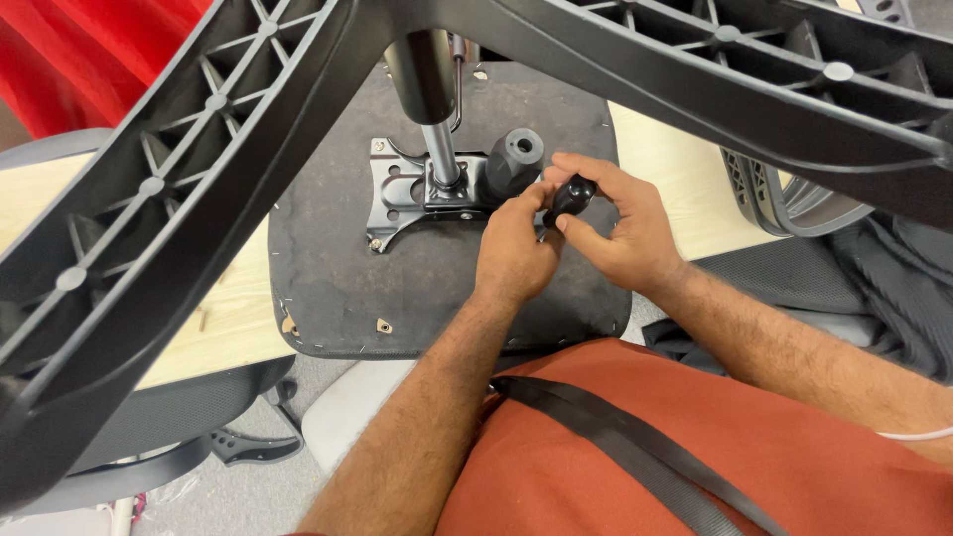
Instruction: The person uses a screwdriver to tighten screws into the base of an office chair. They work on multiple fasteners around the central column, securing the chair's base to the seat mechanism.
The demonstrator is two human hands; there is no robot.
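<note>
An office chair lies upside down on a pale wooden table; the dark underside of its seat [328, 258] faces up. A black metal mounting plate [402, 194] is fixed to it, with the chrome gas cylinder [439, 149] rising from it and a black round knob [514, 159] beside it. My right hand [615, 223] grips the black handle of a screwdriver [570, 197], which points down at the seat near the plate's right edge. My left hand [514, 248] pinches low on the tool's shaft, touching the seat.
The chair's black ribbed star base [159, 189] spreads across the top and left of the view, close to the camera. A pale wooden table [228, 318] carries the seat. A black armrest part [784, 203] lies at right. Red cloth [79, 50] hangs top left.
</note>
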